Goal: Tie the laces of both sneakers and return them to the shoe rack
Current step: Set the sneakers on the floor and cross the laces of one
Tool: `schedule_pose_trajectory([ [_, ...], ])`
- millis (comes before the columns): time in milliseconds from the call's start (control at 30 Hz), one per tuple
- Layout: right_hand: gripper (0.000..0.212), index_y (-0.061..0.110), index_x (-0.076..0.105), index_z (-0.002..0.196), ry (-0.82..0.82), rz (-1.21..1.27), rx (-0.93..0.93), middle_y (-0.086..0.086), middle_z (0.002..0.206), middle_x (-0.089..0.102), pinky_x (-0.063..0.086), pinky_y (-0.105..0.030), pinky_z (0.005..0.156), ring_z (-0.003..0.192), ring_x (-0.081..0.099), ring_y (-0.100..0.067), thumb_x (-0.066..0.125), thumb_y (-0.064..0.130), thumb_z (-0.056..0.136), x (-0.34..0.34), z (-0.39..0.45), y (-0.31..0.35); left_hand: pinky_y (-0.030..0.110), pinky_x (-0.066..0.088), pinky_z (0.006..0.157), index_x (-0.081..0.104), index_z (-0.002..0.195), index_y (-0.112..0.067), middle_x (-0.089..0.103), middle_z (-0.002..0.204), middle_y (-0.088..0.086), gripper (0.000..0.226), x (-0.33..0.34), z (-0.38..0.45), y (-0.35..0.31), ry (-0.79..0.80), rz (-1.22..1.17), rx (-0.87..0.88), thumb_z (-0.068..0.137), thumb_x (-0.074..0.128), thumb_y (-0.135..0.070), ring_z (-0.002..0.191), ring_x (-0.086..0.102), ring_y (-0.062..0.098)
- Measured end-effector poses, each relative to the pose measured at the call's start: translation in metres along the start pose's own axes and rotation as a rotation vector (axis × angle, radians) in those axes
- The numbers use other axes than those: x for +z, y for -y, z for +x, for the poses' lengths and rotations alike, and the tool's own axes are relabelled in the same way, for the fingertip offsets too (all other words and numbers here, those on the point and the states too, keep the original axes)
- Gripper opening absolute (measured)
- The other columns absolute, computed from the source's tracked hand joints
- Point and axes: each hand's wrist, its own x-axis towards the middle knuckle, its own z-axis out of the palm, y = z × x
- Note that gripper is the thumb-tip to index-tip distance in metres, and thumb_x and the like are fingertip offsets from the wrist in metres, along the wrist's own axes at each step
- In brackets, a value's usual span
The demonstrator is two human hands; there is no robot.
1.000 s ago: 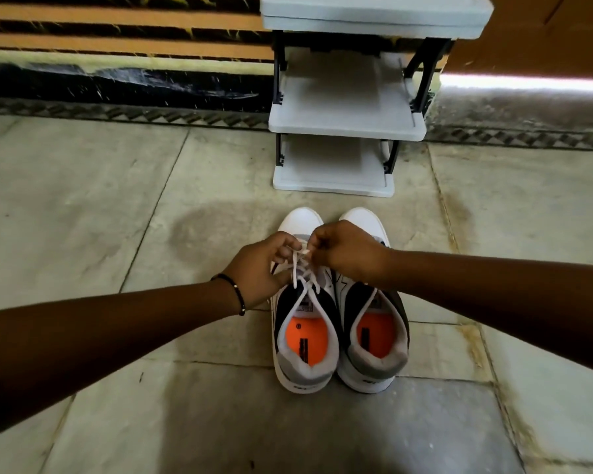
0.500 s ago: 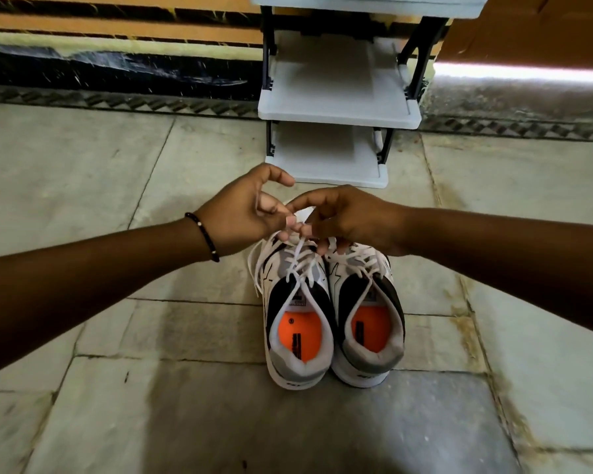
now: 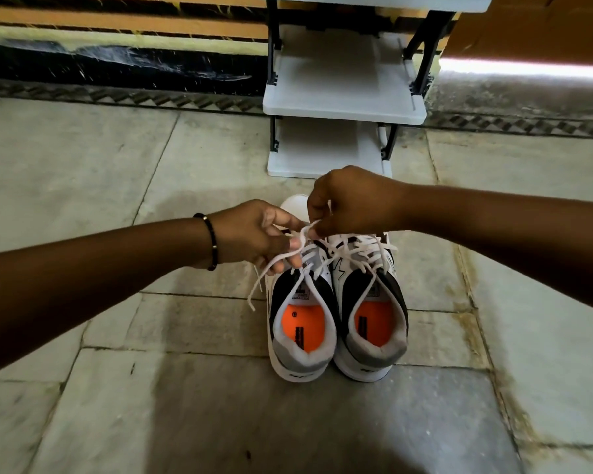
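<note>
**Both hands pinching the left sneaker's laces**

We are seeing the white shoe rack standing just beyond the grip, its shelves bare, on the stone floor. Nothing is blocking the way between. Two sneakers are sitting side by side below the grip, heels toward us: the left sneaker and the right sneaker, touching. Our left hand, with a black bracelet on its wrist, is pinching a loop of white lace; our right hand is pinching the same lace from above, fingers closed tight.
</note>
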Motion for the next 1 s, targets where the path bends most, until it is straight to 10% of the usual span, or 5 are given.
schedule_pose_trajectory([
  [167,0.029,0.007,0.063,0.065,0.036,0.013,-0.042,-0.019,0.078,0.065,0.043,-0.032,0.063,0.068,0.057,-0.022,0.069,0.034,0.075,-0.011,-0.002,0.007,0.018,0.056,0.059,0.065,0.088,-0.023,0.075,0.07,-0.004,0.025,-0.001,0.002,-0.002,0.049,-0.012,0.025,0.065,0.065,-0.033,0.067,0.069,0.007],
  [400,0.02,0.005,0.069,0.073,0.078,0.324,0.0,-0.02,0.078,0.068,0.046,-0.03,0.076,0.066,0.055,-0.011,0.068,0.024,0.079,-0.031,-0.011,0.007,0.023,0.057,0.068,0.063,0.098,-0.016,0.076,0.074,0.001,0.035,-0.006,-0.003,-0.003,0.076,-0.054,0.03,0.071,0.056,-0.037,0.077,0.071,0.013],
  [667,0.006,0.018,0.069,0.081,-0.003,0.273,0.028,0.012,0.068,0.062,0.045,-0.026,0.076,0.059,0.053,0.005,0.065,0.021,0.083,-0.023,-0.011,0.006,0.031,0.058,0.077,0.064,0.095,-0.022,0.075,0.096,0.006,0.024,-0.017,-0.007,-0.01,0.165,-0.117,-0.005,0.074,0.059,-0.033,0.094,0.07,0.021],
  [1000,0.011,0.013,0.072,0.088,-0.01,0.279,-0.039,-0.004,0.088,0.073,0.047,-0.028,0.083,0.078,0.062,-0.008,0.066,0.017,0.081,-0.015,-0.015,0.012,0.022,0.046,0.052,0.059,0.056,-0.018,0.062,0.05,-0.001,0.035,0.006,-0.003,-0.002,-0.343,0.369,0.024,0.077,0.061,-0.046,0.048,0.057,0.012],
])
